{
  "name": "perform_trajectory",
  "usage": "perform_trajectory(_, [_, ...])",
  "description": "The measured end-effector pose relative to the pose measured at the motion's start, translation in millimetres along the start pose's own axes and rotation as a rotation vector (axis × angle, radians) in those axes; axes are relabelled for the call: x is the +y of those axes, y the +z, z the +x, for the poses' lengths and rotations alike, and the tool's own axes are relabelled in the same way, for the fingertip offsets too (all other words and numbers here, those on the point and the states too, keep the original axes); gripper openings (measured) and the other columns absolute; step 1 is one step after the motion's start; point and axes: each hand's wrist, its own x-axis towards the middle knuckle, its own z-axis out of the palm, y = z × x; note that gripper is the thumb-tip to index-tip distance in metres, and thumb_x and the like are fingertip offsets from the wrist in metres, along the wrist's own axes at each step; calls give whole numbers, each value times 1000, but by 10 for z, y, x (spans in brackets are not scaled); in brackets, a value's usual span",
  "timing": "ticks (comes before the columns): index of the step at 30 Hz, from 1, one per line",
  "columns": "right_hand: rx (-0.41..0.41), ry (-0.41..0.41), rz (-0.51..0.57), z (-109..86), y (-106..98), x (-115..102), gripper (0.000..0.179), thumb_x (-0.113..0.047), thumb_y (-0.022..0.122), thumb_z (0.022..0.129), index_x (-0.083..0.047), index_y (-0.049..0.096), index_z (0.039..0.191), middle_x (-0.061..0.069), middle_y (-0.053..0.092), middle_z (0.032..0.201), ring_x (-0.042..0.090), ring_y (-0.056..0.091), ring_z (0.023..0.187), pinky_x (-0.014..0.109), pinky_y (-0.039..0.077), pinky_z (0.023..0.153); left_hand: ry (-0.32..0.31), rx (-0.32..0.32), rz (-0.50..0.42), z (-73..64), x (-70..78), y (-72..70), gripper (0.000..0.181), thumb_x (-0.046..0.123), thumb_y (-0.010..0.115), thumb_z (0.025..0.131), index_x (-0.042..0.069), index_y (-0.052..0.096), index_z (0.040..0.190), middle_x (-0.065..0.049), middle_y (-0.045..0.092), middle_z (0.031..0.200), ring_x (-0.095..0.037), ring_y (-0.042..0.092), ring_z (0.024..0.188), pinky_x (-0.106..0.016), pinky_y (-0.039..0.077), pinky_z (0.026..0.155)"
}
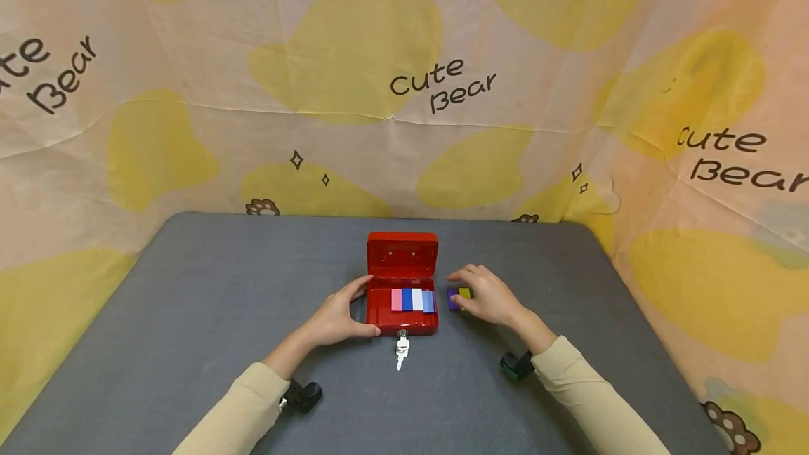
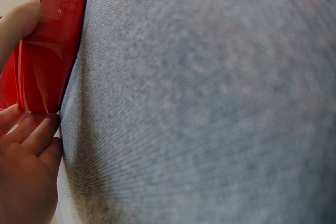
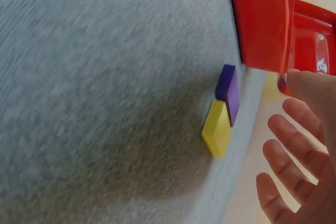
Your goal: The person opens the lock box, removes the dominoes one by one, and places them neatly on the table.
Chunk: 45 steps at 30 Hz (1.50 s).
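Observation:
A red metal cash box [image 1: 387,320] stands on the table with its lid [image 1: 402,257] raised. Inside it several flat blocks lie in a row: pink [image 1: 396,300], dark blue [image 1: 407,300], white [image 1: 417,299] and light blue [image 1: 428,301]. My left hand [image 1: 336,316] holds the box's left end, thumb at the front corner and fingers along the side. To the right of the box, a purple block [image 3: 228,90] and a yellow block [image 3: 216,129] lie side by side on the table. Over them hovers my right hand [image 1: 491,295], its fingers spread with nothing between them.
Keys [image 1: 402,348] hang from the lock at the box's front. The grey table [image 1: 253,258] ends at a patterned cloth backdrop [image 1: 354,55] behind and at the sides. A dark wrist device [image 1: 303,396] sits on the left wrist, another [image 1: 517,366] on the right.

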Motion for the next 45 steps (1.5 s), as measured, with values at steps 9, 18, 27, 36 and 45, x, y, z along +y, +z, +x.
perform_trajectory(9, [43,-67,31,60,11,-137,33,-25,68,74,-12,61,104,0,59,97,12,51,86,30,47,73,-11,1,-2,-2,-3,0,91,35,79,58,20,31,134,-1,39,133,-19,42,118,-42,42,88])
perform_trajectory(18, [22,-110,21,156,17,-264,35,-27,67,75,-14,60,107,1,58,98,9,46,85,26,46,72,-20,3,0,-9,17,4,91,33,79,58,19,31,134,-2,39,132,-20,42,117,-42,41,88])
perform_trajectory(27, [42,-149,2,239,26,-365,35,-27,66,75,-16,60,108,-2,58,99,9,47,88,25,46,74,10,14,-1,-10,2,6,90,32,79,57,18,33,133,-2,41,131,-19,44,116,-42,40,91])
perform_trajectory(36, [-5,-157,-15,330,73,-509,38,-31,65,76,-16,60,110,-3,57,103,9,47,91,24,46,76,9,2,-1,-6,-1,-2,91,34,79,57,19,32,133,-2,41,131,-19,43,116,-43,40,90])
perform_trajectory(45, [-42,-193,-23,408,153,-649,38,-30,64,76,-15,59,111,-2,57,105,11,48,93,27,45,80,11,-1,4,1,-7,-1,90,35,78,58,20,32,134,-2,40,132,-20,43,117,-45,38,92])
